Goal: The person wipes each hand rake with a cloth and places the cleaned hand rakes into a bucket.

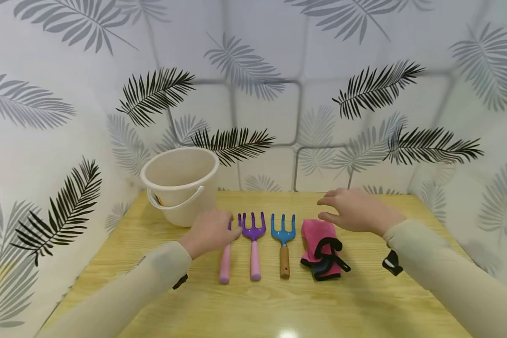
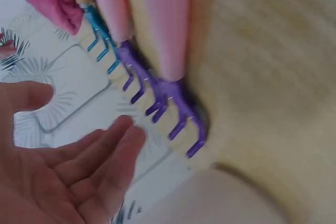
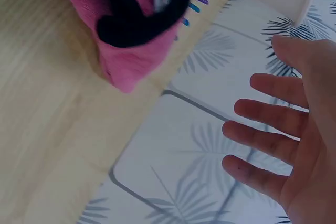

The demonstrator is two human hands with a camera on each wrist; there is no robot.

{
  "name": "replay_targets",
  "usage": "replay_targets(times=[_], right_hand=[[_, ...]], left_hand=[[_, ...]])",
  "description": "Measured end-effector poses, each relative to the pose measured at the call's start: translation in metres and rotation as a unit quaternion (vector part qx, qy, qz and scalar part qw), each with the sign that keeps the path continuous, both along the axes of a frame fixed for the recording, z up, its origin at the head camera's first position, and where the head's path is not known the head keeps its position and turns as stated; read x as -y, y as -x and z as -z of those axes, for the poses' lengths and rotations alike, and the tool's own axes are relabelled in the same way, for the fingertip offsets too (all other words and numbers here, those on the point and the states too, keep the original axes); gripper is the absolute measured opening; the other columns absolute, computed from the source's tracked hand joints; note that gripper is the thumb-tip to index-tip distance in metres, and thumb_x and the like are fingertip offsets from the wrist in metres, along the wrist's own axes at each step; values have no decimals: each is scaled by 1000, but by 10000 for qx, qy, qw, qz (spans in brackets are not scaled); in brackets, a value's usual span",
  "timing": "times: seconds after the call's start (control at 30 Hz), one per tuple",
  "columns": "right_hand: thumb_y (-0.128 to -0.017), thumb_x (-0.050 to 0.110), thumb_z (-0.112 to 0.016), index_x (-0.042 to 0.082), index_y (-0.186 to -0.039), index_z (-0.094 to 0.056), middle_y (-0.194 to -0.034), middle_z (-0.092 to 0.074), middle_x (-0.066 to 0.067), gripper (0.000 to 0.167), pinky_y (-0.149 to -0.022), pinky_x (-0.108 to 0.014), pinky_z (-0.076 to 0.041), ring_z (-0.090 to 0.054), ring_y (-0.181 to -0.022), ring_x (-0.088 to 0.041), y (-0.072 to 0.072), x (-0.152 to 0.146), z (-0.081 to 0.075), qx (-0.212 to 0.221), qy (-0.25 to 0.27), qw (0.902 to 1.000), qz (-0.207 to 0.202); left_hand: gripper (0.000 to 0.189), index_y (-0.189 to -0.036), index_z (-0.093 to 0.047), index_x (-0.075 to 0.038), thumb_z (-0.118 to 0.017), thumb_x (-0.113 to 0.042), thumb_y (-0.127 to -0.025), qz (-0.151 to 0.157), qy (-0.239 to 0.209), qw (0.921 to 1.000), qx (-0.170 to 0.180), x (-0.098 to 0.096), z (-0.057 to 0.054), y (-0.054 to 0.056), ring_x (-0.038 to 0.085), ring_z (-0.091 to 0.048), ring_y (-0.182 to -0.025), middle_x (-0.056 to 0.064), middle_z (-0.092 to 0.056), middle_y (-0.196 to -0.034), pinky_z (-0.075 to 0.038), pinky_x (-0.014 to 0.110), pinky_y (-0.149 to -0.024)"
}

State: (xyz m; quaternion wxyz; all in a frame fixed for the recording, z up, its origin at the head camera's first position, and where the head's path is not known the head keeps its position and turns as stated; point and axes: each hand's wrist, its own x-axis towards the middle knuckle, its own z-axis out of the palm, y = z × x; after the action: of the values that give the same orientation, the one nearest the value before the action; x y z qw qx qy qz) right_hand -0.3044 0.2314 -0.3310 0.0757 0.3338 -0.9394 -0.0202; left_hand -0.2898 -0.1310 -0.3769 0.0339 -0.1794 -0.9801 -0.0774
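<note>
Over the leftmost hand fork (image 1: 225,265), which has purple tines and a pink handle, hovers my left hand (image 1: 210,230), partly covering its head. In the left wrist view that hand (image 2: 84,166) holds nothing, its fingers loosely extended. Beside it lie a matching purple hand fork (image 1: 255,258) and a blue hand fork (image 1: 283,237) with a wooden handle. My right hand (image 1: 357,210) is above and beyond a folded pink cloth item (image 1: 321,232) with black trim. Spread fingers and a free palm show on this hand (image 3: 304,129) in the right wrist view.
A white bucket (image 1: 181,188) with a lowered handle stands at the back left of the wooden table (image 1: 236,310), close to the left hand. Leaf-patterned sheeting (image 1: 262,108) rises behind the table and along both sides.
</note>
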Motion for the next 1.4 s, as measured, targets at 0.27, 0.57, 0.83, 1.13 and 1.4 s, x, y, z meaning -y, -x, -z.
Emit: replay_targets(times=[0.27,0.57,0.83,1.13,1.4], right_hand=[[-98,45,-60,9,-124,-71,-121,-70,-15,45,-83,-53,-57,-68,-108,-35,-12,-4,33,133,44,9991,394],[-100,61,-45,10,-147,-50,-136,-59,-23,70,-81,-62,-55,-64,-112,-46,-4,7,55,759,-446,9874,1314],[-102,59,-41,4,-149,-45,-133,-59,-28,73,-78,-60,-56,-65,-106,-47,-1,30,62,1276,-113,9723,1958],[-95,55,-59,0,-148,-42,-123,-62,-27,78,-74,-52,-55,-64,-91,-36,4,39,68,1761,-55,9615,2111],[-90,36,-69,-4,-151,-32,-123,-54,-34,82,-80,-50,-55,-60,-89,-34,7,47,84,2033,606,9566,1996]], left_hand=[[49,-58,-51,-20,-58,-53,-93,-552,93,9904,1263,3,41,-7,15,-49,-58,-3,-51,-61,-38,32,-52],[38,-62,-53,-17,-63,-42,-89,-972,86,9861,1345,-4,55,-4,16,-51,-61,0,-54,-64,-40,32,-53],[38,-63,-52,-16,-62,-37,-92,-1058,-409,9867,1161,9,66,-1,16,-51,-59,0,-52,-63,-39,30,-52],[39,-66,-52,-15,-60,-40,-94,-1068,-737,9861,1035,15,56,-15,15,-53,-55,2,-55,-66,-39,29,-50],[33,-76,-56,-13,-61,-39,-96,-877,-1471,9792,1086,11,36,-42,14,-56,-51,2,-58,-66,-43,28,-49]])
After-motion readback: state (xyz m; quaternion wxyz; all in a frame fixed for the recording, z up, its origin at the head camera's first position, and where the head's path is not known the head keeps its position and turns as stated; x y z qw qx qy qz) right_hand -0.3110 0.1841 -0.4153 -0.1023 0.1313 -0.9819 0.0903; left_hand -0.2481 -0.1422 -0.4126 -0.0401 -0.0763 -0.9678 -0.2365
